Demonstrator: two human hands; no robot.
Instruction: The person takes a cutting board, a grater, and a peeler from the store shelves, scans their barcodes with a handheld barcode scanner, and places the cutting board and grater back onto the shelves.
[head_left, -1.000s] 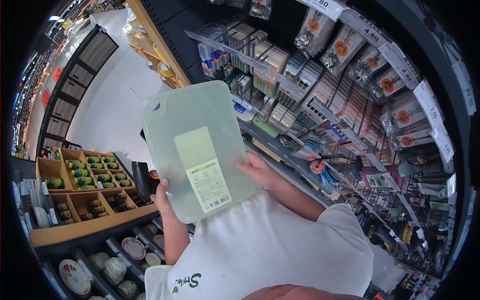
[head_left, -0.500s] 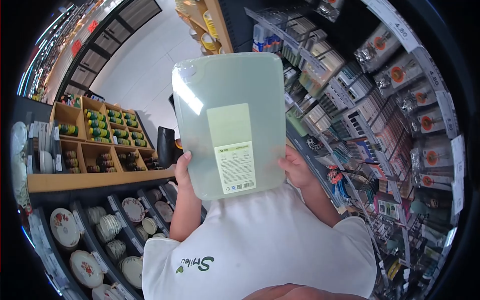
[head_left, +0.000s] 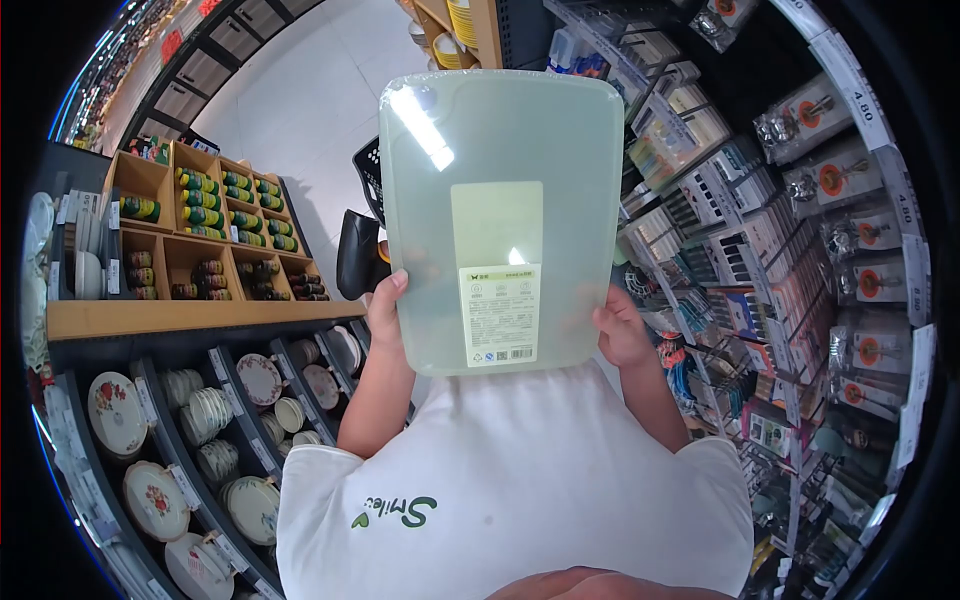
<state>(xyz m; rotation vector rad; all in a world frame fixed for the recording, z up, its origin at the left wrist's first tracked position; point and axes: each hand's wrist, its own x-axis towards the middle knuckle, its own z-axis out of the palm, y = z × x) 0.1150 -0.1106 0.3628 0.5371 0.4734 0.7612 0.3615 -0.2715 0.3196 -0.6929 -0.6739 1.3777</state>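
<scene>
A pale green, translucent cutting board [head_left: 420,240] in clear wrap is held up in front of my chest. A printed label [head_left: 500,315] shows on the side facing me, and light glares off its upper left corner. My left hand [head_left: 385,312] grips the board's left edge, thumb on the near face and fingers blurred behind it. On the opposite edge, my right hand [head_left: 624,325] is closed around the lower right side, with its fingertips partly hidden behind the board.
Left, a wooden shelf [head_left: 190,318] holds jars, above racks of patterned plates [head_left: 157,500]. Packaged utensils [head_left: 835,180] hang on the right-hand display. A black basket [head_left: 368,175] is partly hidden behind the board. Pale tiled floor [head_left: 300,90] stretches ahead.
The cutting board and both hands have shifted right and slightly up in view. The board appears a little larger; both hands keep their grip. The shelves' framing has shifted too.
</scene>
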